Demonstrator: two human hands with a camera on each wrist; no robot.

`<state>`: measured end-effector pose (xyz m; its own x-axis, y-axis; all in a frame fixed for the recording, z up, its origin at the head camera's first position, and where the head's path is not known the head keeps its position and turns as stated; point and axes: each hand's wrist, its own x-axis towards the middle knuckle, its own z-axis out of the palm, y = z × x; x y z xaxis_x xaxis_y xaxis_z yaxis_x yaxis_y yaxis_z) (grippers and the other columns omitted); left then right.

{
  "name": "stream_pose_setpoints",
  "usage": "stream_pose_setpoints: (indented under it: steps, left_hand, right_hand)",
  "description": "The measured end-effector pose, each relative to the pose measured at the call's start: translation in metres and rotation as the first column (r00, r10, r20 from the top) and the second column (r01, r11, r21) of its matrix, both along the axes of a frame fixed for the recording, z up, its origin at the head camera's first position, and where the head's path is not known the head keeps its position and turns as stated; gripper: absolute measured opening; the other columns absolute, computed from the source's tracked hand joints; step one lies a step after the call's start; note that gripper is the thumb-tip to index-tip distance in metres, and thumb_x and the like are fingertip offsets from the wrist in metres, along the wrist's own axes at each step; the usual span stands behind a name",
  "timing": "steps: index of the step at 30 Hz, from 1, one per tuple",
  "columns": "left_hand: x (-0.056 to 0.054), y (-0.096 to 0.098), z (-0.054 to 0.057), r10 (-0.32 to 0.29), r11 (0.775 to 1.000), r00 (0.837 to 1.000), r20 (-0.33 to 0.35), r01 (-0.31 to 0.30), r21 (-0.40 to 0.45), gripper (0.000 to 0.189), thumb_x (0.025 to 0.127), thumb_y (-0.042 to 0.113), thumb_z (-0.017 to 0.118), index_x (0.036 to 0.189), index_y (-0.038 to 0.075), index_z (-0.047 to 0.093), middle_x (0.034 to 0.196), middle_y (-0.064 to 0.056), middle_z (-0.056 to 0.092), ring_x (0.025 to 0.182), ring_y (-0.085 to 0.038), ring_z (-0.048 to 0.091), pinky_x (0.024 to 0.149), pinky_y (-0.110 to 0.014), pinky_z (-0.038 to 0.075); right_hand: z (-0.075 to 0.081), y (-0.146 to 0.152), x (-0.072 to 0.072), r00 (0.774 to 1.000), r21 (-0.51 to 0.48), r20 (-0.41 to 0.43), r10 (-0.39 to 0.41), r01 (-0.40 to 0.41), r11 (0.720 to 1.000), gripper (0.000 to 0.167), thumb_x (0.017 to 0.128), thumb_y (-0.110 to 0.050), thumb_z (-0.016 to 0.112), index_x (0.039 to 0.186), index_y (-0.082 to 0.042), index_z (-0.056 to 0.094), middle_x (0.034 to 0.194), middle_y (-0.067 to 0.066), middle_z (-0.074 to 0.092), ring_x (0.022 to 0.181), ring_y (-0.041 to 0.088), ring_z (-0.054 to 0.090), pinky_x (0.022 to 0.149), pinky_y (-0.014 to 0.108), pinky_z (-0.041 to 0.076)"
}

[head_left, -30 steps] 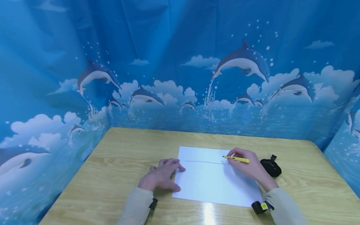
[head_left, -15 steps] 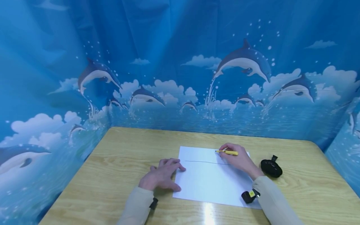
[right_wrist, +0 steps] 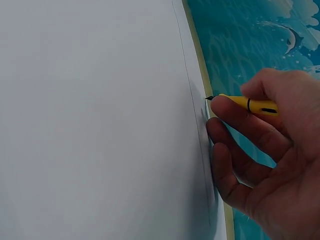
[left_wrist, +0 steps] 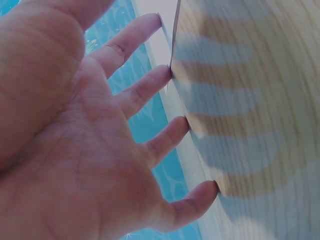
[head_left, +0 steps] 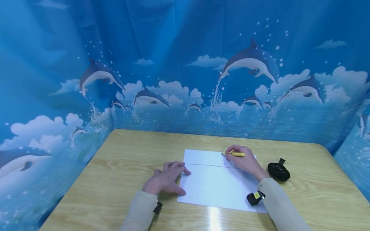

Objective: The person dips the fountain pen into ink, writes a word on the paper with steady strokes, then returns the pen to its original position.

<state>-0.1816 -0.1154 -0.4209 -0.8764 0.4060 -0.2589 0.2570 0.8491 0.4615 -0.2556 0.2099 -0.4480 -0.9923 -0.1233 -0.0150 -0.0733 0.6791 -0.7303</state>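
Right grip (head_left: pixel 245 159) near far edge of the paper (head_left: pixel 216 184), yellow pen (head_left: pixel 238 154) beyond the drawn line (head_left: pixel 214 165).
Pen's long axis runs roughly along that line, nib (head_left: pixel 223 154) pointing left; contact unclear. Right grip pinches the pen; left grip (head_left: pixel 166 181) is spread across the paper's left edge.

Right hand (right_wrist: pixel 295 160) pinches yellow pen (right_wrist: pixel 262 106), nib (right_wrist: pixel 209 98) at paper (right_wrist: pixel 100 120) bearing a thin line (right_wrist: pixel 186 67), near the surface (right_wrist: pixel 201 55) edge; contact unclear.
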Motion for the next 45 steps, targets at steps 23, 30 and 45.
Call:
stream_pose_setpoints:
  steps: [23, 30, 45]
  left_hand:
    - [-0.0033, -0.0001, -0.0012, 0.011, 1.0, 1.0, 0.018, -0.011, 0.007, 0.059, 0.076, 0.038, 0.087, 0.13, 0.031, 0.063, 0.163, -0.001, 0.037, 0.151, -0.044, 0.025, 0.107, -0.087, 0.021]
    - [-0.0028, -0.0004, -0.0022, 0.003, 1.0, 1.0, 0.015, -0.003, 0.01, 0.06, 0.076, 0.038, 0.087, 0.131, 0.031, 0.063, 0.163, -0.001, 0.037, 0.151, -0.044, 0.025, 0.107, -0.088, 0.021]
    - [-0.0016, 0.0001, -0.0004, 0.006, 1.0, 1.0, 0.014, -0.006, 0.002, 0.06, 0.076, 0.038, 0.087, 0.131, 0.031, 0.063, 0.163, -0.001, 0.037, 0.151, -0.043, 0.025, 0.107, -0.087, 0.022]
  right_hand:
    - [-0.003, -0.0008, -0.0002, 0.999, -0.014, -0.027, 0.029, -0.029, 0.999, 0.019, 0.098, -0.026, 0.066, 0.109, -0.013, 0.074, 0.106, 0.007, 0.075, 0.088, 0.017, 0.064, 0.072, 0.03, 0.049]
    - [-0.002, -0.0024, 0.0029, 0.999, 0.009, -0.029, 0.023, -0.023, 1.0, 0.016, 0.097, -0.026, 0.066, 0.107, -0.015, 0.074, 0.114, 0.009, 0.074, 0.103, 0.023, 0.067, 0.081, 0.033, 0.052]
    - [-0.0021, -0.0015, 0.0046, 0.998, 0.015, -0.034, 0.043, -0.043, 0.999, 0.015, 0.095, -0.028, 0.069, 0.103, -0.016, 0.073, 0.109, 0.006, 0.074, 0.1, 0.021, 0.067, 0.08, 0.034, 0.051]
